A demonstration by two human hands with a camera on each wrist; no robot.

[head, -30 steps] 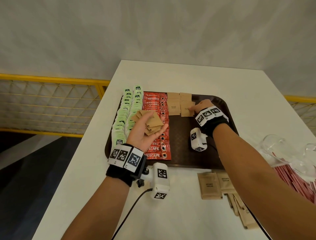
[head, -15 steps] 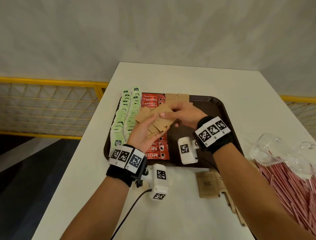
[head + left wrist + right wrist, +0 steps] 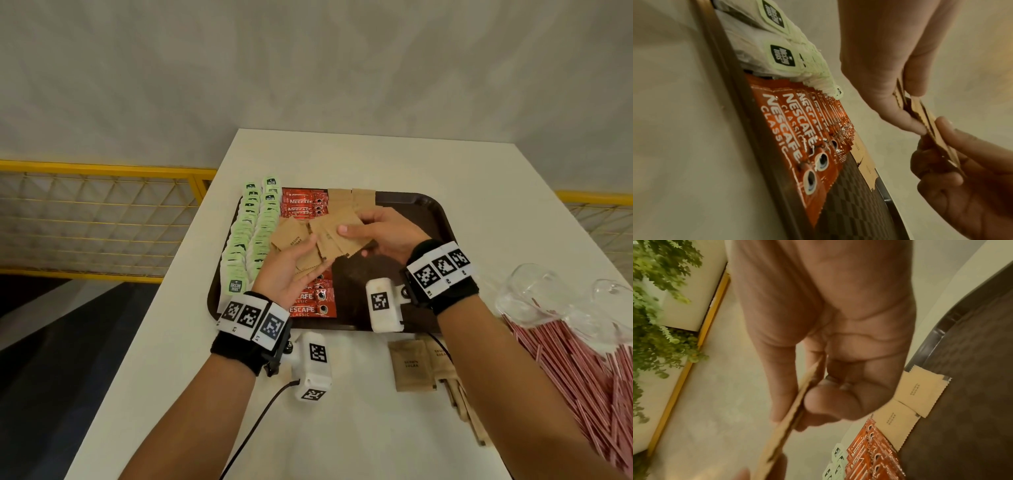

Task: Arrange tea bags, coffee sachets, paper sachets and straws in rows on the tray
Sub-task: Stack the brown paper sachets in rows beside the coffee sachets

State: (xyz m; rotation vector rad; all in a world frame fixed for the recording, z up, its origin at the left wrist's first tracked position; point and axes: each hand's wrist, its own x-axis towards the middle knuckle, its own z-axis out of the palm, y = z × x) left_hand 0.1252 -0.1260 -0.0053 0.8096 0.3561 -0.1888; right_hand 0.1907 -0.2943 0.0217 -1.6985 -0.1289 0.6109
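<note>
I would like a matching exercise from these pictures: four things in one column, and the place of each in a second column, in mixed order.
Things:
1. tea bags
2. coffee sachets
3. straws
4. fan of brown sugar sachets

Places:
A. on the table, right of the tray
B. held between the left hand and the right hand
C. on the tray, along its left edge
D. on the tray, in the row beside the tea bags

Pairs: 1-C, 2-D, 3-A, 4-B

Head cam looks down; wrist cams close, all share tray (image 3: 442,219).
</note>
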